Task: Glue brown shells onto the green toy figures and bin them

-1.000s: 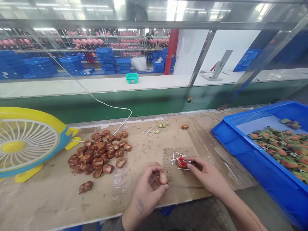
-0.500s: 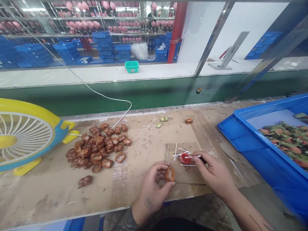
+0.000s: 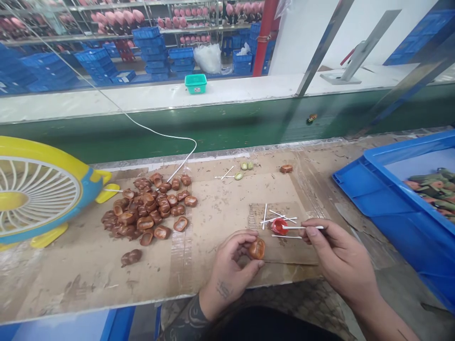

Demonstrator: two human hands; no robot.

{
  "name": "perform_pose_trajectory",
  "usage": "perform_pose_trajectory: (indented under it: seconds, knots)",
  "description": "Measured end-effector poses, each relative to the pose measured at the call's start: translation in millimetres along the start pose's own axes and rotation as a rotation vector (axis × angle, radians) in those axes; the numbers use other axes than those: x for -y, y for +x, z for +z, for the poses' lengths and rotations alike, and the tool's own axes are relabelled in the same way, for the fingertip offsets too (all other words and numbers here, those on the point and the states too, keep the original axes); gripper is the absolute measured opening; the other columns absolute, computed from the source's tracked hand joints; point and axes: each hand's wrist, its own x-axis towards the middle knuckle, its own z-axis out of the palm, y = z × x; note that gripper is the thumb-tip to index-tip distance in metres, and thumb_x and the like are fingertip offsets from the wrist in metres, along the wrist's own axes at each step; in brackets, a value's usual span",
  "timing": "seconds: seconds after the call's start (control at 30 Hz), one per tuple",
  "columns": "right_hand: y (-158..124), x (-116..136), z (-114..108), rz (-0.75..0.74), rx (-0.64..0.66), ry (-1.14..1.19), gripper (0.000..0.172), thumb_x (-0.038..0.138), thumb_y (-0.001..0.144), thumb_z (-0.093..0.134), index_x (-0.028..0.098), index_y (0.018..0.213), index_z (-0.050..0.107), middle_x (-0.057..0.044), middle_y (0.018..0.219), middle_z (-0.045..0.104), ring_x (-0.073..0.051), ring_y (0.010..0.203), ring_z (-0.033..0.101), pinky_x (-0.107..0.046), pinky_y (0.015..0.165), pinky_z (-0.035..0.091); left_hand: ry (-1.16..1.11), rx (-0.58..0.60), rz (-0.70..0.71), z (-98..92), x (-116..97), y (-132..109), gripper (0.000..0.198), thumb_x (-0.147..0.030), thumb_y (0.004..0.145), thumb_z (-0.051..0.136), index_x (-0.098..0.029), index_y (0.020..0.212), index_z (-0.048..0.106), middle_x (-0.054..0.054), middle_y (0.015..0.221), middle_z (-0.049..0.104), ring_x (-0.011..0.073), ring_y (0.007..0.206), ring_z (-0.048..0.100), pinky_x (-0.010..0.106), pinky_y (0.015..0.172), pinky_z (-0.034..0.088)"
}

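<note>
Head cam, fwd/down, hands (image 3: 230,269) (image 3: 339,255) near

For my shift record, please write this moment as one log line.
left hand: holding brown piece | right hand: holding cotton swab, tip at red pot

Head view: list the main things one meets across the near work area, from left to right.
Yellow-and-blue fan, pile of brown pieces, left hand, held brown piece, red pot, right hand, blue tray.
</note>
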Motion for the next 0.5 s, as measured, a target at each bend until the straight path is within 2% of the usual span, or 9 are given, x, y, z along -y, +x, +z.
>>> perform_pose_trajectory:
  seconds: [0.1,0.17,0.37,0.5]
  knots:
    - [-9,16,5,0.011,0.098,0.182,0.023,0.043,0.102,0.058,0.024,0.099,0.07,-0.003,0.082,0.075,-0.017,0.074,0.072,-0.024,0.067,0.058,0.01,0.009,0.023,0.4,-1,0,0.038,-0.006,0.076,0.078,-0.022,0.11,0.071,0.013,0.127,0.069,0.0262,0.116,0.069,0.034,0.089,0.061]
    - [-14,26,10,-0.019,0.184,0.218,0.021,0.041,0.103,0.058,0.024,0.099,0.07,-0.002,0.081,0.074,-0.016,0.073,0.072,-0.023,0.067,0.057,0.01,0.016,0.036,0.6,-1,1,0.037,-0.008,0.077,0.078,-0.022,0.11,0.071,0.014,0.128,0.069,0.0262,0.114,0.069,0.035,0.089,0.061]
    - [-15,33,20,-0.064,0.33,0.145,0.026,0.039,0.105,0.052,0.024,0.092,0.068,0.0,0.08,0.072,-0.016,0.075,0.07,-0.025,0.069,0.053,0.038,0.028,0.025,0.4,-2,0,0.034,-0.012,0.078,0.079,-0.021,0.109,0.072,0.015,0.128,0.069,0.027,0.113,0.069,0.036,0.089,0.062]
    - [-12,34,20,-0.089,0.338,0.101,0.027,0.039,0.106,0.05,0.025,0.09,0.066,0.001,0.076,0.07,-0.016,0.07,0.067,-0.026,0.066,0.05,0.054,0.033,0.042,-0.6,-3,1,0.035,-0.012,0.078,0.079,-0.022,0.11,0.073,0.014,0.127,0.07,0.0272,0.115,0.069,0.036,0.089,0.063]
